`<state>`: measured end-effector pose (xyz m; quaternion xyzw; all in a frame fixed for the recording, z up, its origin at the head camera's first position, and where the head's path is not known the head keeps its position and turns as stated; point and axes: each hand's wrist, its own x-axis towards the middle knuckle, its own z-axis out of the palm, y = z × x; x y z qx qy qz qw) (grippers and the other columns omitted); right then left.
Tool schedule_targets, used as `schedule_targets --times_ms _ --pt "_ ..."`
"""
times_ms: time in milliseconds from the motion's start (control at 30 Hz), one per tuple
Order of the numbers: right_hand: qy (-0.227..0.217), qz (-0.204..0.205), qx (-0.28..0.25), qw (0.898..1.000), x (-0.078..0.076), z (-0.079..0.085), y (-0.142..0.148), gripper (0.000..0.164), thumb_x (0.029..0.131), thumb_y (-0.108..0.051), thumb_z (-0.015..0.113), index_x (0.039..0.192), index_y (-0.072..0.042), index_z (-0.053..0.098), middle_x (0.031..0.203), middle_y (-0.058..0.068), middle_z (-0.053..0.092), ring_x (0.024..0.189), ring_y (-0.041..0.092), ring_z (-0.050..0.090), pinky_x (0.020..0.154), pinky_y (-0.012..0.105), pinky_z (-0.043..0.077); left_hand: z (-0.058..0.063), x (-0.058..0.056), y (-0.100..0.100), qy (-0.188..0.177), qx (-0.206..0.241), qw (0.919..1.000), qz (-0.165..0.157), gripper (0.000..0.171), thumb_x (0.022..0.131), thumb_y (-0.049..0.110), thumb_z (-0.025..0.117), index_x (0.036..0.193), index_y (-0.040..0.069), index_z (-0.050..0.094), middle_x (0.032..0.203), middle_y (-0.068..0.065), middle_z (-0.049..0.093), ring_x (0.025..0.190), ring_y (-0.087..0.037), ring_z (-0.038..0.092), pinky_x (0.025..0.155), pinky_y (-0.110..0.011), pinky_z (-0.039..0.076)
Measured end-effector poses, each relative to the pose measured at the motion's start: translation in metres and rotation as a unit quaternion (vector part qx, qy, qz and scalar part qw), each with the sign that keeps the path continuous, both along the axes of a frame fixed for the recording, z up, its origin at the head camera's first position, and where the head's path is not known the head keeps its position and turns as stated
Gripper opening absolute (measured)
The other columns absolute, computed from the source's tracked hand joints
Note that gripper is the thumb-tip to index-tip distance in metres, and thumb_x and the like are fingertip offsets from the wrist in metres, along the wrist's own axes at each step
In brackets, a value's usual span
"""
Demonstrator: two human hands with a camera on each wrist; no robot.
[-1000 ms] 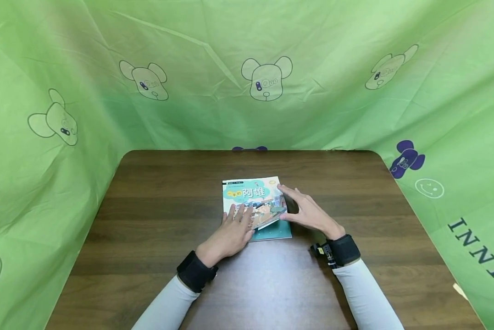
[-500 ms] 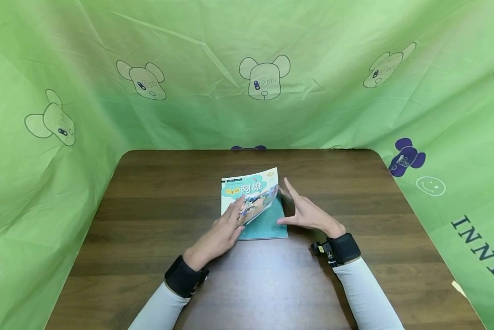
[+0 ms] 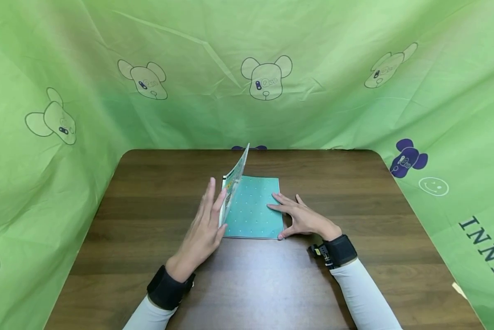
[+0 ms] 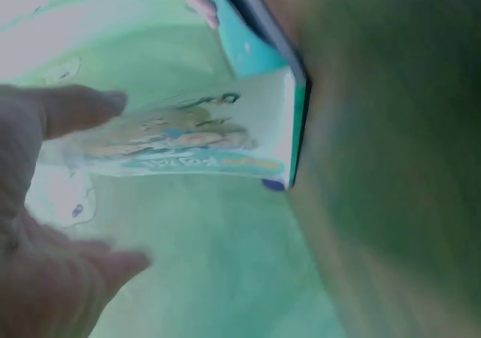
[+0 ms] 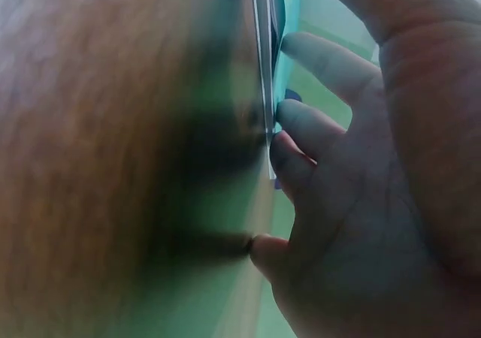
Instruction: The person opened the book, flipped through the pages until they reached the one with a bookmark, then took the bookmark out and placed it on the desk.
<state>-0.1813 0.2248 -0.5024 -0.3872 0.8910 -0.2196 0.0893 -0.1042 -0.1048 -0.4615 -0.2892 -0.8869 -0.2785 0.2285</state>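
A picture book lies on the table with its illustrated front cover (image 3: 232,183) lifted nearly upright along the left edge. Under it, the teal dotted page (image 3: 252,206) is exposed. My left hand (image 3: 197,233) is just left of the raised cover, fingers extended; whether it touches the cover is unclear. In the left wrist view the cover (image 4: 203,139) stands out from the spine, apart from the thumb and fingertip seen there. My right hand (image 3: 304,220) rests at the book's right edge, spread fingertips on the teal page and thumb near the lower right corner.
The brown wooden table (image 3: 147,192) extends around the book on all sides. A green cloth (image 3: 189,123) printed with bear heads hangs behind and beside it. A small pale scrap (image 3: 459,290) shows at the table's right edge.
The front cover has swung up from nearly flat to nearly upright, baring the teal page. My left hand has moved left, off the cover's face; my right hand has lowered onto the page's edge.
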Motion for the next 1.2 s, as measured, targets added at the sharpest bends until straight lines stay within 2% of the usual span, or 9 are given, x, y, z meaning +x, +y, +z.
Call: schedule_targets --times_ms 167,300,433,500,667,867,967,1067,1200 --pt "-0.014 -0.011 0.014 1.0 0.001 0.001 0.0 0.099 0.066 -0.06 0.078 0.148 -0.015 0.047 0.162 0.017 0.022 0.148 0.033 0.019 0.107 0.074 0.006 0.008 0.004 -0.008 0.089 -0.014 0.9939 0.065 0.105 0.066 -0.006 0.08 0.155 0.019 0.031 0.162 -0.026 0.004 0.148 -0.043 0.009 0.114 -0.062 0.014" --pt "-0.021 -0.013 0.017 1.0 0.002 0.003 0.0 0.099 0.066 -0.058 0.078 0.149 -0.015 0.047 0.163 0.016 0.021 0.149 0.031 0.018 0.108 0.074 0.005 0.01 0.005 -0.013 0.136 -0.06 0.9805 0.128 0.112 0.055 0.003 0.09 0.153 0.026 0.04 0.164 -0.021 0.004 0.149 -0.041 0.005 0.115 -0.062 0.002" --pt "-0.023 -0.012 0.015 1.0 0.002 0.003 0.0 0.099 0.066 -0.057 0.079 0.149 -0.015 0.047 0.163 0.016 0.021 0.149 0.032 0.018 0.108 0.074 0.005 0.011 0.007 -0.02 0.156 -0.113 0.9664 0.17 0.113 0.052 0.009 0.092 0.152 0.028 0.043 0.164 -0.019 0.008 0.149 -0.039 0.004 0.114 -0.062 -0.007" --pt "-0.023 -0.011 0.014 1.0 0.002 0.003 0.001 0.098 0.066 -0.057 0.079 0.149 -0.015 0.047 0.163 0.016 0.021 0.149 0.032 0.018 0.108 0.074 0.005 0.011 0.007 -0.024 0.144 -0.145 0.9631 0.175 0.112 0.052 0.011 0.092 0.151 0.029 0.043 0.164 -0.018 0.011 0.149 -0.038 0.005 0.113 -0.062 -0.008" --pt "-0.024 -0.008 0.014 1.0 0.002 0.003 0.002 0.097 0.067 -0.056 0.078 0.149 -0.015 0.047 0.163 0.016 0.021 0.149 0.032 0.018 0.107 0.074 0.006 0.009 0.006 -0.033 0.058 -0.191 0.9675 0.155 0.1 0.055 0.013 0.091 0.146 0.023 0.051 0.165 -0.017 0.01 0.15 -0.038 0.002 0.112 -0.066 -0.003" --pt "-0.024 -0.013 0.017 0.999 0.002 0.006 0.0 0.09 0.071 -0.053 0.077 0.147 -0.014 0.049 0.162 0.017 0.023 0.148 0.033 0.02 0.108 0.074 0.007 0.002 0.008 -0.032 -0.081 -0.196 0.9675 0.138 0.072 0.077 0.033 0.079 0.142 0.016 0.056 0.164 -0.021 0.014 0.149 -0.043 -0.002 0.112 -0.068 -0.004" --pt "-0.023 -0.021 0.021 0.999 0.002 0.008 -0.002 0.088 0.072 -0.052 0.077 0.147 -0.014 0.05 0.161 0.017 0.025 0.148 0.033 0.022 0.108 0.074 0.008 -0.001 0.011 -0.029 -0.166 -0.187 0.9591 0.133 0.069 0.084 0.039 0.071 0.145 0.014 0.052 0.163 -0.023 0.015 0.147 -0.047 -0.001 0.109 -0.072 -0.002" --pt "-0.019 -0.028 0.027 0.999 0.004 0.011 -0.004 0.086 0.073 -0.052 0.077 0.146 -0.014 0.052 0.161 0.016 0.027 0.147 0.033 0.024 0.108 0.073 0.01 -0.003 0.013 -0.026 -0.244 -0.183 0.9435 0.13 0.07 0.089 0.044 0.064 0.151 0.015 0.044 0.163 -0.023 0.013 0.147 -0.049 0.002 0.106 -0.076 0.006" --pt "-0.012 -0.037 0.033 0.999 0.004 0.014 -0.007 0.082 0.075 -0.054 0.074 0.144 -0.015 0.054 0.159 0.016 0.031 0.146 0.033 0.026 0.109 0.071 0.011 -0.005 0.014 -0.022 -0.308 -0.178 0.9272 0.117 0.072 0.092 0.046 0.059 0.155 0.017 0.036 0.164 -0.022 0.012 0.147 -0.047 0.005 0.103 -0.078 0.013"
